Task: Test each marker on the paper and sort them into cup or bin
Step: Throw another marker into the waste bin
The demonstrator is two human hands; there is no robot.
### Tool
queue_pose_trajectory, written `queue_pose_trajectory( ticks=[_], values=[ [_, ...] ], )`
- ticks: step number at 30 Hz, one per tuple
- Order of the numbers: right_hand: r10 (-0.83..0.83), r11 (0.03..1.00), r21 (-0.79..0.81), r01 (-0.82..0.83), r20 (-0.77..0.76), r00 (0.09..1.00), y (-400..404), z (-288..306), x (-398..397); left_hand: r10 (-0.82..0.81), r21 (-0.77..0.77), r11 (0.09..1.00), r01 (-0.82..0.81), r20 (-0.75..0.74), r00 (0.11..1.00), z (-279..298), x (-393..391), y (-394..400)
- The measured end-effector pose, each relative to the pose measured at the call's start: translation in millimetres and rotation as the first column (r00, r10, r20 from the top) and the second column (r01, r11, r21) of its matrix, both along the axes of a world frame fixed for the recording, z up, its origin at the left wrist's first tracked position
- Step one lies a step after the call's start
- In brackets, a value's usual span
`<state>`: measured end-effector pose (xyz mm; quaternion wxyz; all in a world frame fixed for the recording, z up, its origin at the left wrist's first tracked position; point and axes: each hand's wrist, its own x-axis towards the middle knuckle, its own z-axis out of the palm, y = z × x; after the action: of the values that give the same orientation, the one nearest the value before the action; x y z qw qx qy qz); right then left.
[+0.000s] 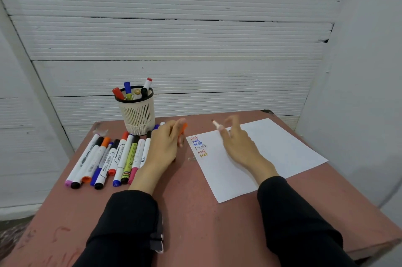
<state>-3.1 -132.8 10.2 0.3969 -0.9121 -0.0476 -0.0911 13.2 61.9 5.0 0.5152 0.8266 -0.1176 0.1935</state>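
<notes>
Head view is showing a person sitting at a reddish table (195, 212) with the job partly through: six short "test" words (199, 146) in red, blue, grey and orange are already lying near the top left corner of the paper (272, 153), and several markers are standing in the slotted cup (137, 112) at the table's far edge, which suggests those have passed. The left hand (165, 145) is curling its fingers round an orange cap (184, 126), held just left of the paper. The right hand (237, 140) is hovering over the paper and pinching an uncapped marker (216, 124) low on its barrel, with the tip pointing up and away from the sheet; the other fingers look loosely spread, though motion blur is softening them. About a dozen untested markers (108, 158) are lying side by side on the table to the left of the left forearm, so most of the work seems to be remaining. No bin is appearing anywhere in view, so I cannot tell where rejects are going. A pale wall of ribbed panels (195, 38) is closing off the space behind, and nothing is blocking the path between paper and cup.
</notes>
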Motion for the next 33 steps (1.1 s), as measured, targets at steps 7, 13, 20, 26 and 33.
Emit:
queue_pose_trajectory(
  ticks=[7,13,20,26,33],
  values=[
    [0.136,0.536,0.844,-0.002,-0.084,0.987,1,11,4,-0.06,0.013,0.998,0.062,-0.107,0.992,-9,7,-2],
    [-0.004,0.761,0.646,0.051,-0.075,0.997,12,-7,8,0.07,0.164,0.984,-0.064,-0.032,0.997,-14,12,5],
    [-0.045,0.824,0.565,0.034,0.006,0.999,13,-13,13,0.058,0.227,0.973,-0.049,-0.034,0.998,-12,5,1],
    [0.026,0.812,0.582,-0.044,0.038,0.999,18,-11,7,0.095,0.395,0.914,-0.093,0.013,0.995,-7,-2,-1],
    [-0.056,0.848,0.52,0.097,-0.094,0.994,18,-16,9,0.167,0.479,0.869,-0.121,-0.055,0.984,2,-11,-3]
  ],
)
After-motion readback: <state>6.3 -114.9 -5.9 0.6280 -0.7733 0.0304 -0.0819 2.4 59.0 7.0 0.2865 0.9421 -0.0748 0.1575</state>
